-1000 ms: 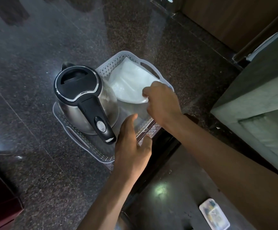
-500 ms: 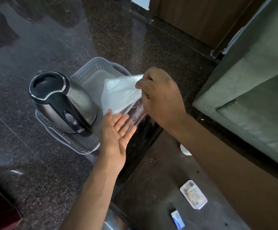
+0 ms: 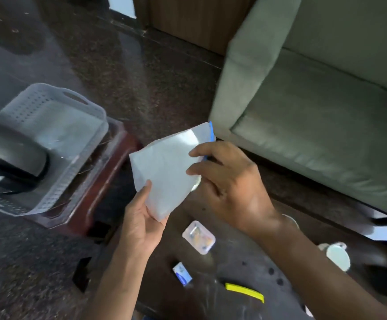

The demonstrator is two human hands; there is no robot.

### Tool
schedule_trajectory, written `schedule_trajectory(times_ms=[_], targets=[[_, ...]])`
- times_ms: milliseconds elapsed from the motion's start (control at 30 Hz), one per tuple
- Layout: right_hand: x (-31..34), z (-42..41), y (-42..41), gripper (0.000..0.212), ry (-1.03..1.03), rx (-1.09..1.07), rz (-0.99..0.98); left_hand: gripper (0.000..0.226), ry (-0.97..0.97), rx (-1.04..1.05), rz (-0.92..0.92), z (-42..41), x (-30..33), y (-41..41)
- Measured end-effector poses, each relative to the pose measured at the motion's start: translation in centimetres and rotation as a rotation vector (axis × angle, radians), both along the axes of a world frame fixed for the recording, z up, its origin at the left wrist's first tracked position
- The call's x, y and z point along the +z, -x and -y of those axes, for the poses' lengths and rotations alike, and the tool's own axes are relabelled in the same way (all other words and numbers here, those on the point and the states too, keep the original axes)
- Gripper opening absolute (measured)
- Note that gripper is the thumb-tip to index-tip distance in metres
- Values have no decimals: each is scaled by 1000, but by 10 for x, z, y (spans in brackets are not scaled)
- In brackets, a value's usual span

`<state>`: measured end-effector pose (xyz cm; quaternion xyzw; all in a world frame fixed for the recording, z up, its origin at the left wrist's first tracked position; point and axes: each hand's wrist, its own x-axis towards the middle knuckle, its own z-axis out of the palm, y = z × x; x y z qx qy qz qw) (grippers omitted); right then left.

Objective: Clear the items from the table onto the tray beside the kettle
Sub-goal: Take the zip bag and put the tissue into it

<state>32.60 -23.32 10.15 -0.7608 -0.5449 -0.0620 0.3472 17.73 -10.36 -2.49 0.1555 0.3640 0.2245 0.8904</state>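
Both my hands hold a white paper packet (image 3: pixel 167 167) with a blue edge, in the air right of the tray. My left hand (image 3: pixel 141 218) grips its lower corner from below; my right hand (image 3: pixel 229 181) pinches its right side. The pale perforated tray (image 3: pixel 49 98) sits at the left on a dark red stand, with the steel and black kettle (image 3: pixel 10 155) in its left half. On the dark table below lie a small clear plastic box (image 3: pixel 199 237), a small blue and white packet (image 3: pixel 182 273), a yellow strip (image 3: pixel 244 292) and a white cup (image 3: pixel 336 256).
A grey-green sofa (image 3: pixel 314 100) fills the right and back right, close to the table's far edge. Dark polished stone floor (image 3: pixel 118 65) lies around the stand. A wooden panel (image 3: pixel 187 19) runs along the back.
The white packet has come out of the tray and moved right, over the table. My left hand, open before, now grips its lower corner. The view has swung right.
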Motion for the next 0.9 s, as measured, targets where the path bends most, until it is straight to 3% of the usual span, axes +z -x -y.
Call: schedule_trajectory(times_ms=[100,233,433,567,767,900], targets=[[1,54,-4,53,-22,-106,-34,80,-22,-87,25,38,-11,-17],[5,126,-14,65,-84,-301,-176,35,-34,-192,53,86,-14,-39],[13,226,-36,47,-168,-544,-497,40,10,-351,114,151,-12,-64],[17,275,-52,38,-66,-606,-784,46,5,-420,111,185,-13,-79],[21,333,-54,15,146,-720,-590,46,-34,-533,65,234,-13,-98],[19,365,-52,17,235,-769,-701,48,-25,-570,47,261,-15,-108]])
